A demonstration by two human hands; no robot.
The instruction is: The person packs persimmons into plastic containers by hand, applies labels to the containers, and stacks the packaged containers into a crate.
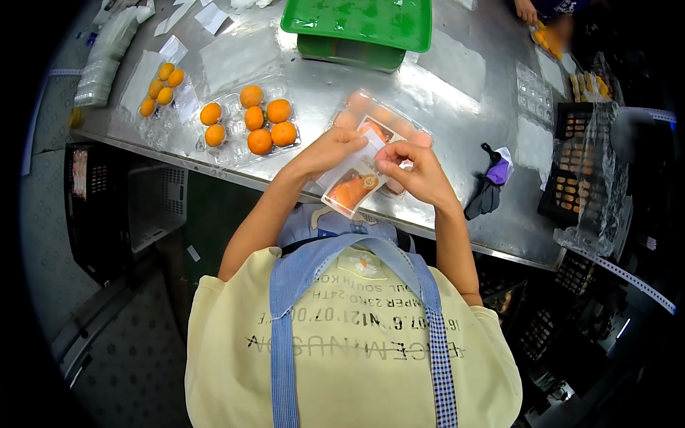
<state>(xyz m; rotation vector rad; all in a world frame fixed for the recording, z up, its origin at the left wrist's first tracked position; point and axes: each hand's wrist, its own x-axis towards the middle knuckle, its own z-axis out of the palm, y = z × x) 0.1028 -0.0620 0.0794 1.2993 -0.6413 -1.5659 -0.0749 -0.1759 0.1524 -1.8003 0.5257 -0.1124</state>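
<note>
A printed label sheet [351, 190] with pictures of orange fruit is held over the table's near edge. My left hand [334, 151] is closed on its upper left part, thumb and fingers pinched. On the right, my right hand [416, 168] has its thumb and index finger pressed together at the sheet's right side; whether they grip the sheet or a smaller piece is too small to tell. Beneath and behind both hands lies a clear plastic box [385, 110] of orange fruit, partly hidden by the sheet.
Left of my hands, an open clear tray [235, 145] holds several oranges, with another tray [158, 128] beyond. A green bin [349, 50] stands ahead. Right are a purple and black item [497, 171] and black crates [571, 164]. A co-worker's hand [526, 12] shows at upper right.
</note>
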